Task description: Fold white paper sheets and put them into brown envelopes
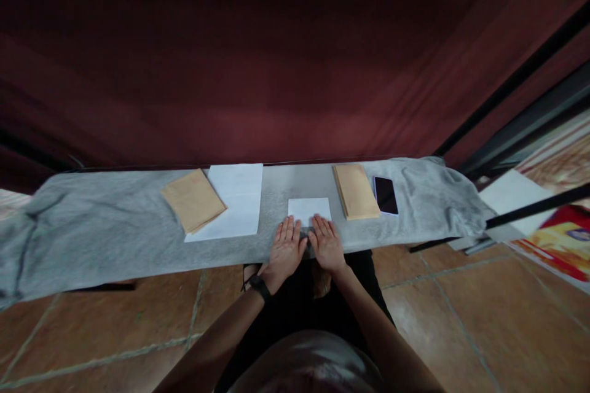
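A white piece of paper (308, 207), which looks folded, lies flat near the front edge of the cloth-covered table (295, 175). My left hand (286, 247) rests palm down with its fingertips on the paper's near left part. On the near right part lies my right hand (326, 244), also flat, fingers stretched out. Both thumbs point inward and come close together. The paper's near edge is partly hidden under the hands.
To the left, brown envelopes (196, 199) overlap larger white sheets (239, 202). A stack of brown envelopes (357, 191) sits on the right, beside a phone (386, 195). Behind the table hangs a dark red curtain-like surface (286, 86). Black bars (520, 77) slant at right.
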Action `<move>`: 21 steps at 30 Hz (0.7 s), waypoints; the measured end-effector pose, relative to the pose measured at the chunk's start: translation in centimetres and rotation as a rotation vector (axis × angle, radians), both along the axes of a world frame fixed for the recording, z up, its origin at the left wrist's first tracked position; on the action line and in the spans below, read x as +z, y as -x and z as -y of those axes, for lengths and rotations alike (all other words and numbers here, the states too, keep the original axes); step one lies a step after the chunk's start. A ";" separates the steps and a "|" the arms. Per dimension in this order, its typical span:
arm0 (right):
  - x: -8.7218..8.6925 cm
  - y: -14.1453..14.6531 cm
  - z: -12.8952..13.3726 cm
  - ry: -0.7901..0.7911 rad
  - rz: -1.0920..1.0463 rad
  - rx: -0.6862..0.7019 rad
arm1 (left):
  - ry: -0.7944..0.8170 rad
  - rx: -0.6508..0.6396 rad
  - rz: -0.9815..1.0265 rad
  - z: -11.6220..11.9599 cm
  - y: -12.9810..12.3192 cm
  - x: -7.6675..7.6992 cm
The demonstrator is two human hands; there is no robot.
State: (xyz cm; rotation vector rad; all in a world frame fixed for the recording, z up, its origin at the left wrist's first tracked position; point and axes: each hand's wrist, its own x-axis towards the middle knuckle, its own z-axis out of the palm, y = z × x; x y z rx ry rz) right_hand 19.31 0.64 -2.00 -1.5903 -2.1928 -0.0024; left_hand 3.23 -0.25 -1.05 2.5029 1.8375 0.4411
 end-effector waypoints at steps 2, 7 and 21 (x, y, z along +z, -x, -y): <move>-0.2 0.5 -0.2 -0.011 0.018 -0.011 | -0.004 -0.004 -0.009 -0.1 0.2 0.0; -1.0 0.6 -0.1 -0.058 0.036 -0.129 | -0.009 0.054 -0.004 -0.8 0.6 0.0; -1.5 0.1 -0.2 -0.055 0.028 -0.137 | 0.100 -0.278 0.060 -5.1 -5.0 1.0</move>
